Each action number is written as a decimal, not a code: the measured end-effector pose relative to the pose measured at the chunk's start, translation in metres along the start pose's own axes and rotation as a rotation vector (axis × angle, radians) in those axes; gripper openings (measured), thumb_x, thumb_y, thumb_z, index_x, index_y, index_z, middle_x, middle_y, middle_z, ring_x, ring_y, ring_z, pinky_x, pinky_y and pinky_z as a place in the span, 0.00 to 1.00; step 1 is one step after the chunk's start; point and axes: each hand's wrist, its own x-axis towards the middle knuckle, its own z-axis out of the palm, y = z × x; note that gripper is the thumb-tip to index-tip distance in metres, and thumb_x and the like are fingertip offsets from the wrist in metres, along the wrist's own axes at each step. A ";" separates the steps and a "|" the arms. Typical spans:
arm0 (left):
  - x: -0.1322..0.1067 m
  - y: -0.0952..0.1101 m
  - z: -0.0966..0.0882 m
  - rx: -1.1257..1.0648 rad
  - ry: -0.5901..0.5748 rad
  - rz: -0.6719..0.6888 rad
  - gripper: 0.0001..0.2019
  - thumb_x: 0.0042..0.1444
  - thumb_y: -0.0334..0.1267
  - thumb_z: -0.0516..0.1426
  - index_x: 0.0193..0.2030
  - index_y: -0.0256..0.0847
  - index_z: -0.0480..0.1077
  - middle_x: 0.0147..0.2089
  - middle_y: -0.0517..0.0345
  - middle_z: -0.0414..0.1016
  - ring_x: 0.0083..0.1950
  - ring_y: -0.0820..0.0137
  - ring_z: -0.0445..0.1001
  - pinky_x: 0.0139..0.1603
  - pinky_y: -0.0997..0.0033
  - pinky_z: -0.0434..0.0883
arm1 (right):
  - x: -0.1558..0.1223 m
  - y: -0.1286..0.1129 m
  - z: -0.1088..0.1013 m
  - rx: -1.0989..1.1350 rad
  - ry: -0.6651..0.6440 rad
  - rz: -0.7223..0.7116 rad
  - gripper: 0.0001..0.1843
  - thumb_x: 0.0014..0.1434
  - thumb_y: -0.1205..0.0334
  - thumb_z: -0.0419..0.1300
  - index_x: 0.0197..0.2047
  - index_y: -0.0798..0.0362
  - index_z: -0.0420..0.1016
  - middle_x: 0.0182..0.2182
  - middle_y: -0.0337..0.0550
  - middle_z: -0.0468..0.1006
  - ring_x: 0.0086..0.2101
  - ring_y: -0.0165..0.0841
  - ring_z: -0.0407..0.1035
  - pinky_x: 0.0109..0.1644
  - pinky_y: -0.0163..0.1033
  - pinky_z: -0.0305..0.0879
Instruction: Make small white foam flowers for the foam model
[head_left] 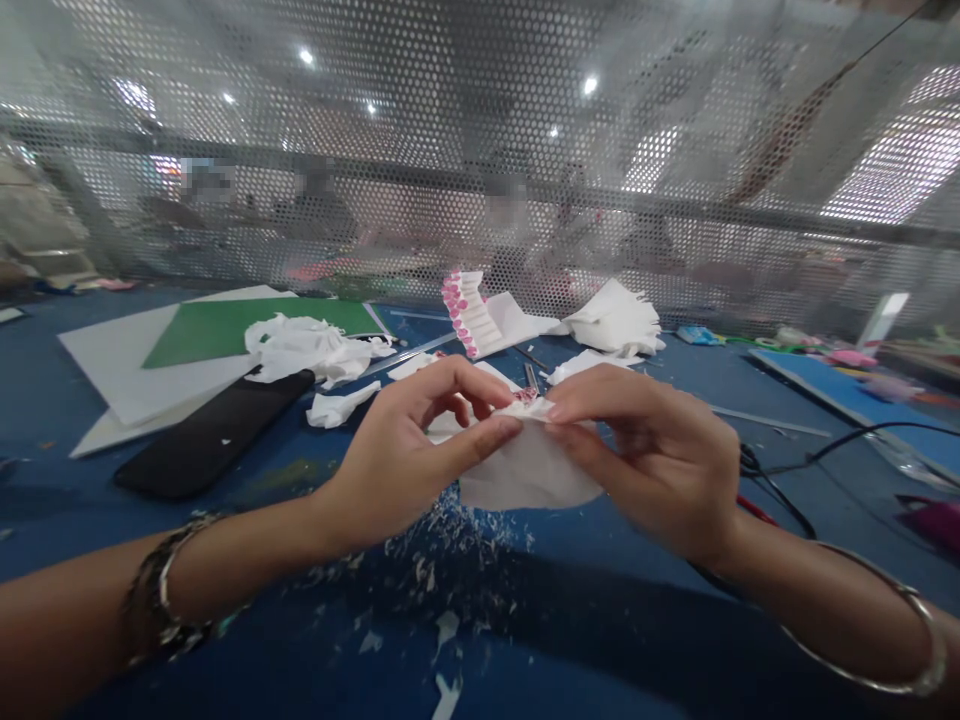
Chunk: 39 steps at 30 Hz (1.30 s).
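Between my two hands, above the table, hangs a thin white sheet (529, 470) that looks like paper or fabric. My left hand (431, 430) pinches its top edge between thumb and forefinger. From the other side, my right hand (649, 445) grips the same edge, its thumb and fingertips close to the left ones. A small red-and-white patterned bit (526, 394) shows at the edge between the fingertips; what it is I cannot make out. White shreds (457, 540) lie scattered on the table below.
On the blue table (315, 640) lie a black flat object (214, 435), a green sheet (217, 330) and crumpled white pieces (307, 345). Farther back stands a pleated white piece with pink edging (469, 315) near a white stack (616, 318). Black cable (847, 440) runs right. Perforated mesh (420, 130) rises behind.
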 end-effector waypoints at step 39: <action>-0.001 0.003 0.003 -0.470 -0.200 -0.222 0.05 0.43 0.32 0.61 0.23 0.38 0.67 0.28 0.61 0.73 0.30 0.78 0.71 0.28 0.82 0.69 | 0.004 -0.016 0.004 0.111 -0.008 0.209 0.07 0.47 0.72 0.58 0.24 0.52 0.63 0.23 0.37 0.70 0.26 0.25 0.67 0.28 0.31 0.67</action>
